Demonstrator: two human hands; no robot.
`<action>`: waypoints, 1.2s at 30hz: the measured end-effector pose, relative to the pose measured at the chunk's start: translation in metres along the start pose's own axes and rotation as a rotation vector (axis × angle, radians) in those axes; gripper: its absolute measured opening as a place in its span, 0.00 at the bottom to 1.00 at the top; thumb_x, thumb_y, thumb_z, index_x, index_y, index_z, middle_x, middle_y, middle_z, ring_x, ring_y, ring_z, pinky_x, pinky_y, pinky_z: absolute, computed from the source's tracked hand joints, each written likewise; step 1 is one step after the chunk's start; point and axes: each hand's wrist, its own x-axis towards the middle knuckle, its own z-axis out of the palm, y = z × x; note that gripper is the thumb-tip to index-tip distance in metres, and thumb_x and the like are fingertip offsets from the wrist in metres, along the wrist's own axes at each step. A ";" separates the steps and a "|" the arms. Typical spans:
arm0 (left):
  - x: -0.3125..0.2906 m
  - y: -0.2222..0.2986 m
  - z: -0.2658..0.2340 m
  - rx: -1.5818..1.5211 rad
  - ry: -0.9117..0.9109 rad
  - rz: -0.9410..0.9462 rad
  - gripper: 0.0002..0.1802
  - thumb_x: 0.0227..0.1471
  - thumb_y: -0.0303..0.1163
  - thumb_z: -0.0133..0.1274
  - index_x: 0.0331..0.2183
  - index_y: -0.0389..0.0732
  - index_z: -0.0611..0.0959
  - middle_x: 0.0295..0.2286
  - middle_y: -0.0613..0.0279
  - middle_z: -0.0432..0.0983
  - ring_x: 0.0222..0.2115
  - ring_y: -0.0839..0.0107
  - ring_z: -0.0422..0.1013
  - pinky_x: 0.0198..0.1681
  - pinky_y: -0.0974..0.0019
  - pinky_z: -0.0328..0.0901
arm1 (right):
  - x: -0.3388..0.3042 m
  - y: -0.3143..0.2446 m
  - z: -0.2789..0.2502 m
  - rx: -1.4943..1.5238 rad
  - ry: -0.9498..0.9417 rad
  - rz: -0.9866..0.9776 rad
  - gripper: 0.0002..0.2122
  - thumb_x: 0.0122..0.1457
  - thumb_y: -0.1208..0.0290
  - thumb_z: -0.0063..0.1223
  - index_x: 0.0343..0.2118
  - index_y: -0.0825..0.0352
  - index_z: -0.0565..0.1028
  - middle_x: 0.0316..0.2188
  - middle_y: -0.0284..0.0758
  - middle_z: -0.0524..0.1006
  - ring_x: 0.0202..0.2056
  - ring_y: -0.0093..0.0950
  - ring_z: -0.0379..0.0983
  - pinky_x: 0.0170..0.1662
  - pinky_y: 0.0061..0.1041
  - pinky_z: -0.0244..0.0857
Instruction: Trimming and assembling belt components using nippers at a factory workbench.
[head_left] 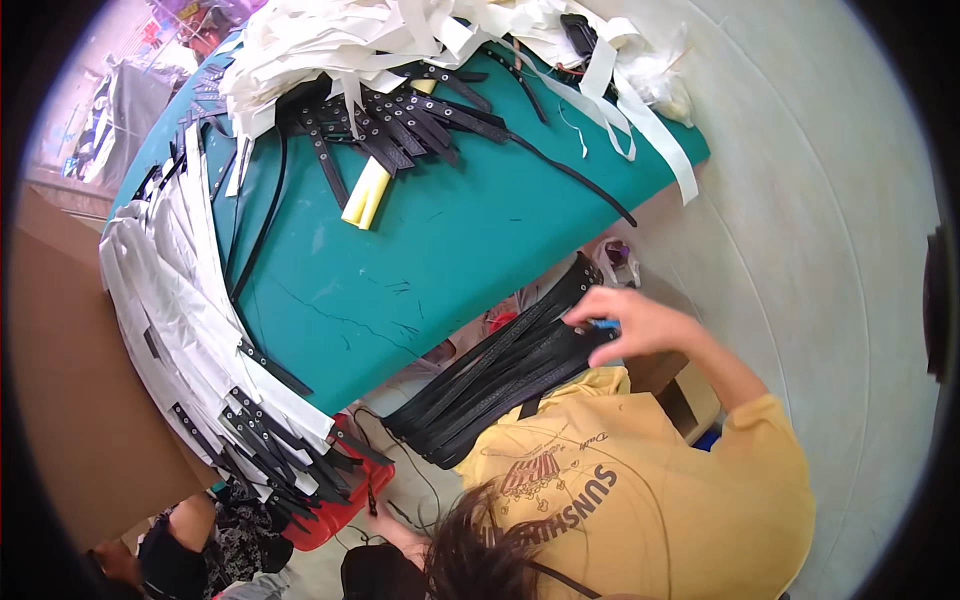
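My right hand (645, 325) is above my lap, its thumb and fingers curled round a small tool with a blue part (604, 323); the tool's kind is too small to tell. Below it, long black straps (490, 365) lie side by side across my lap, with metal eyelets near their far ends. Low in the view, partly behind hair, my left hand (385, 522) is closed near the end of a thin dark strip (371, 492). Its fingers barely show, and I cannot make out what they hold.
A green-topped table (350, 300) stands ahead. On it lie white strips (320, 60), black eyelet straps (400, 125) and a yellow roll (366, 195). More white and black strips (180, 290) hang over its left edge, above a red stool (335, 515). Another person (215, 530) is at lower left.
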 end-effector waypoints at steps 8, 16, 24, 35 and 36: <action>0.019 -0.028 0.057 0.122 0.049 -0.005 0.04 0.56 0.26 0.39 0.29 0.39 0.67 0.22 0.68 0.57 0.21 0.76 0.54 0.26 0.72 0.52 | 0.265 -0.017 -0.070 -0.372 0.526 0.174 0.19 0.47 0.56 0.61 0.26 0.73 0.75 0.23 0.43 0.77 0.27 0.37 0.76 0.34 0.30 0.68; 0.027 -0.034 0.068 0.171 0.148 0.072 0.03 0.54 0.24 0.41 0.32 0.36 0.69 0.26 0.66 0.61 0.26 0.74 0.58 0.31 0.70 0.56 | 0.221 -0.024 -0.052 0.120 0.479 0.006 0.09 0.50 0.69 0.56 0.27 0.70 0.73 0.17 0.33 0.73 0.23 0.21 0.71 0.27 0.21 0.63; -0.089 -0.011 0.131 0.546 0.391 0.852 0.07 0.52 0.21 0.43 0.36 0.34 0.71 0.30 0.64 0.64 0.31 0.71 0.62 0.37 0.69 0.59 | 0.112 -0.086 -0.032 0.709 0.303 -0.026 0.07 0.53 0.73 0.52 0.31 0.66 0.67 0.15 0.23 0.61 0.18 0.14 0.55 0.21 0.15 0.46; -0.290 0.004 0.412 0.874 -1.340 1.730 0.14 0.44 0.25 0.57 0.37 0.39 0.76 0.38 0.54 0.70 0.41 0.57 0.67 0.42 0.57 0.62 | 0.123 -0.103 -0.015 1.047 0.056 -0.068 0.05 0.53 0.74 0.48 0.29 0.65 0.64 0.15 0.21 0.56 0.14 0.11 0.45 0.18 0.15 0.41; -0.288 0.003 0.416 0.970 -1.490 1.338 0.12 0.42 0.27 0.59 0.32 0.38 0.76 0.36 0.56 0.71 0.37 0.57 0.68 0.38 0.58 0.62 | 0.128 -0.102 -0.022 0.910 0.225 -0.043 0.05 0.53 0.74 0.48 0.31 0.65 0.65 0.16 0.21 0.57 0.15 0.11 0.46 0.19 0.14 0.42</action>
